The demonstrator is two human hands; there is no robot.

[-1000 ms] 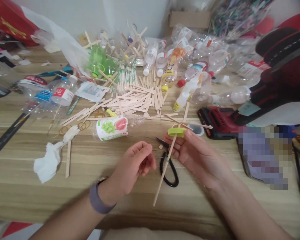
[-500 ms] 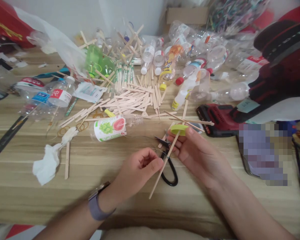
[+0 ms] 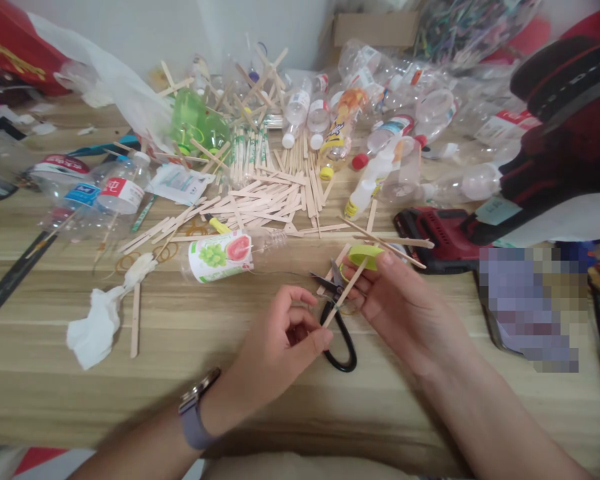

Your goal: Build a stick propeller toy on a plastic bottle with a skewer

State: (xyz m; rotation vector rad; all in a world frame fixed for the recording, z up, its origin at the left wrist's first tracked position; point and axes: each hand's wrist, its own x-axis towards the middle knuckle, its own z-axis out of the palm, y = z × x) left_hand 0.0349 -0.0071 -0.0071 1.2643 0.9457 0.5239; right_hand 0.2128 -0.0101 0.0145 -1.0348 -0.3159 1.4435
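My right hand [image 3: 395, 300] holds a yellow-green ring [image 3: 365, 256] with wooden sticks through or against it; two of them cross [image 3: 387, 244] beyond the ring. One stick [image 3: 347, 291] slants down from the ring toward my left hand [image 3: 300, 333]. Its lower end meets the thumb and curled fingers of that hand, which pinch it. Below the hands, black-handled scissors [image 3: 347, 350] lie on the table with their blades apart, partly hidden. To the left rests a clear bottle with a grape label [image 3: 220, 256].
Loose wooden sticks [image 3: 260, 203] lie behind the hands, with plastic bottles [image 3: 335, 133] beyond. A red and black power tool [image 3: 435, 233] and a phone [image 3: 525, 307] are at the right. White tissue [image 3: 95, 327] lies left.
The ring and crossed sticks have shifted slightly right with my right hand. My left fingers now cover the slanting stick's lower end, which earlier stuck out below them.
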